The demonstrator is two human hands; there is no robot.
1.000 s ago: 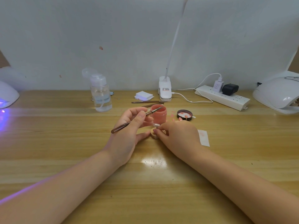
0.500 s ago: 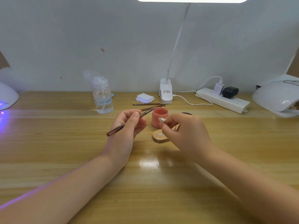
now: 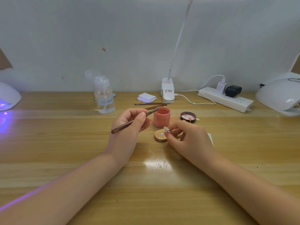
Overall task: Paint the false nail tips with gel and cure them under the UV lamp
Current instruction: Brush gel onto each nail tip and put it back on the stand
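The left hand [image 3: 128,127] pinches a brown-handled gel brush [image 3: 134,120] between thumb and forefinger, the other fingers curled under; the handle slants down toward 8 o'clock and the bristle end rests at the rim of the open pink gel jar [image 3: 162,117], which stands upright at table centre. The right hand [image 3: 190,140], at 4 o'clock from the jar, pinches a pale false nail tip [image 3: 166,128] between thumb and forefinger, its remaining fingers loosely bent beneath. The tip is raised just above a small round wooden holder [image 3: 159,136] that lies flat on the wooden table [image 3: 65,151]; a small grey pad sits on the holder's top face. Whether the tip already bears gel cannot be told.

At 2 o'clock from the jar lies its dark lid [image 3: 188,116], inner side up and smeared pink. At 12 o'clock, two spare brushes [image 3: 151,103] lie side by side, with a stack of white wipes [image 3: 146,97] and the white clip base of a desk lamp [image 3: 168,90] behind them. At 10 o'clock stands a clear pump bottle [image 3: 103,96], cap flipped open. A white power strip [image 3: 225,99] with two plugs lies at 2 o'clock along the wall. One UV lamp [image 3: 8,96] at the far 9 o'clock edge glows violet; a second UV lamp [image 3: 280,95] sits at the 3 o'clock edge. A white slip of paper [image 3: 211,138] shows past the right hand.
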